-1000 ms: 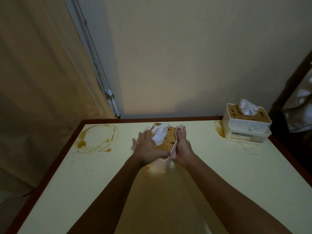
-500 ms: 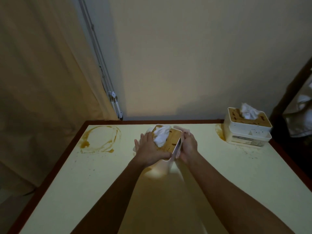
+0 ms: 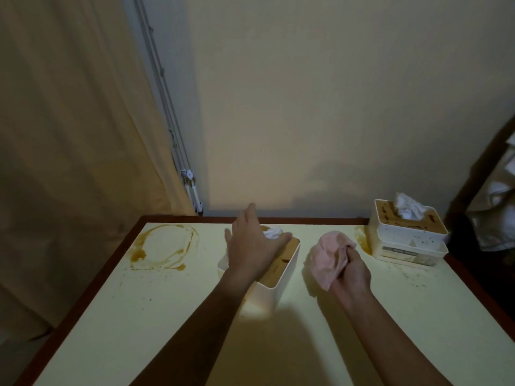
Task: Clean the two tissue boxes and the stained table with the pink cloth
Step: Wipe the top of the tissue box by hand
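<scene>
Pink cloth (image 3: 324, 259) — bunched, held low over cream table (image 3: 362, 330) in right hand (image 3: 352, 271); fingers curled tight round its right-hand edge, bulk of fabric spilling leftward and forward past the knuckles. Contact with tabletop: cannot tell. Position: between the two tissue boxes, touching neither.

Near tissue box (image 3: 281, 271) — white, mid-table, lid smeared brown, white tissue (image 3: 272, 233) poking up at far end. Left hand (image 3: 255, 246) palm down over lid, fingers straight and spread, tips reaching past the box's far edge, thumb out to the right just beside the tissue.

Far tissue box (image 3: 409, 240): back right corner, lid streaked brown, sides speckled; brown smear (image 3: 362, 240) on table just to its left.

Ring-shaped stain (image 3: 164, 246): back left of table, well apart from both hands, small splashes around.
</scene>
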